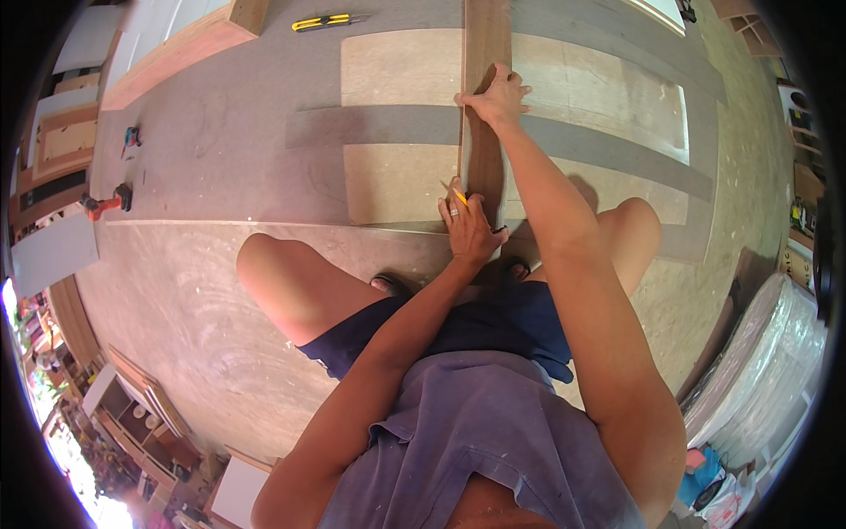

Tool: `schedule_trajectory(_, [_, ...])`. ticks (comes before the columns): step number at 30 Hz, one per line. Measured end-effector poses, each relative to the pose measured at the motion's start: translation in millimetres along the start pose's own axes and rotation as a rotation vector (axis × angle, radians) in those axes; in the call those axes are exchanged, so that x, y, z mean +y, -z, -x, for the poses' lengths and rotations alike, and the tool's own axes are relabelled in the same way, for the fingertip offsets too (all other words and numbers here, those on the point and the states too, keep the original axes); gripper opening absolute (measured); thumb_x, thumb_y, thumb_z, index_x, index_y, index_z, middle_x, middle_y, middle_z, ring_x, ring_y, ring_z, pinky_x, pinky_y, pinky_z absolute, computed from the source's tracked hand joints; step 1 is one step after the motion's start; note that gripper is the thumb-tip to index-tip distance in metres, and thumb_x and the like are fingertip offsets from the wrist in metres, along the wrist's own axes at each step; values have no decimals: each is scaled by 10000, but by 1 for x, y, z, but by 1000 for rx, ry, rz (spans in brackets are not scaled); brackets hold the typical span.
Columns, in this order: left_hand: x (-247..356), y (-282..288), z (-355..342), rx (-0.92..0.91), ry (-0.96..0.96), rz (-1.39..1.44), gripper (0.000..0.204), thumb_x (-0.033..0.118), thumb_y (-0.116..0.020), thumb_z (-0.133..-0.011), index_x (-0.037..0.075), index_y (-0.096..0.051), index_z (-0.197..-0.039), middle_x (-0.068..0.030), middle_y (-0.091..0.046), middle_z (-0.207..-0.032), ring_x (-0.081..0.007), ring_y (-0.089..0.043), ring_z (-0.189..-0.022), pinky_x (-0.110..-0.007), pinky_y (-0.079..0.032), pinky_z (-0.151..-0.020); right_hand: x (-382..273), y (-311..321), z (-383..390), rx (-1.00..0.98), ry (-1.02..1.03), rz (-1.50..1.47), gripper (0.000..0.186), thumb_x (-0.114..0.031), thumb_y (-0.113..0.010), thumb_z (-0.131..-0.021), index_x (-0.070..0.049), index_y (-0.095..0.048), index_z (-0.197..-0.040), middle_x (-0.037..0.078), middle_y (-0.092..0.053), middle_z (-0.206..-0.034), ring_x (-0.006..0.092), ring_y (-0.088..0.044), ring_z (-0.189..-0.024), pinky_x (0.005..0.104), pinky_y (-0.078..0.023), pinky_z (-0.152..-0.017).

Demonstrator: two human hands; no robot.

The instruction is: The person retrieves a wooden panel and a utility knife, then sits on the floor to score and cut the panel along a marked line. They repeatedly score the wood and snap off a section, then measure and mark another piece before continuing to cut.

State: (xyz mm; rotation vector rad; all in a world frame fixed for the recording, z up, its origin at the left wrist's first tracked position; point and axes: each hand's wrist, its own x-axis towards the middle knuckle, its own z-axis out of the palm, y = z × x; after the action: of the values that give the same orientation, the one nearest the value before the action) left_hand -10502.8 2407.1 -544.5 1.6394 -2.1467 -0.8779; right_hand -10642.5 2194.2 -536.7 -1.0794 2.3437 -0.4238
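A long brown wooden board (486,145) runs away from me over a flat sheet with pale rectangular areas. My left hand (473,231) is at the board's near end, with a yellow pencil (460,197) pinched in its fingers. The pencil's tip is near the board's left edge. Farther up, my right hand (499,99) spans the board, its thumb at the left edge and its fingers over toward the right side. The underside of the board is hidden.
A yellow utility knife (324,23) lies at the far left of the board. On the left are a red cordless drill (107,203), a small teal tool (132,137) and a wood-edged white panel (181,57). Plastic-wrapped panels (758,361) stand at right. My knees flank the board's near end.
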Motion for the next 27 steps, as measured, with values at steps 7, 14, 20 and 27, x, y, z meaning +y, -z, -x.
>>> schedule_trajectory(7, [3,1,-1,-11,26,-20,912,340,-948,-568,47,-419,-1251,-349,-248,-1527,-465,-358,-1379,-616,-170,-1176,11,2,5,32,160,146,1068,-497,-871,-699,-162,-302,-1539,251,-182,-1604,567,-158,-1463,771,-230,-1108])
schedule_trajectory(14, [2,5,0,37,-20,38,973,325,-963,-547,18,-411,-1287,-360,-247,-1523,-469,-344,-1397,-624,-195,-1153,15,35,59,-320,511,718,1177,-435,-903,-678,-157,-218,-1594,151,-156,-1665,403,-217,-1512,699,-272,-1135])
schedule_trajectory(20, [-4,26,-5,-77,29,242,984,307,-931,-636,-5,-359,-1373,-313,-284,-1526,-428,-332,-1425,-587,-258,-1143,10,36,65,-365,498,808,1317,-369,-967,-590,-127,-164,-1606,146,-139,-1677,379,-244,-1513,641,-283,-1157])
schedule_trajectory(27, [-157,93,-134,399,-43,898,493,125,-594,-991,-35,-400,-1416,-130,-510,-1300,-205,-533,-1121,-369,-467,-968,-6,29,63,-417,421,902,1389,-377,-974,-578,-117,-88,-1616,140,-77,-1691,383,-237,-1514,656,-285,-1152])
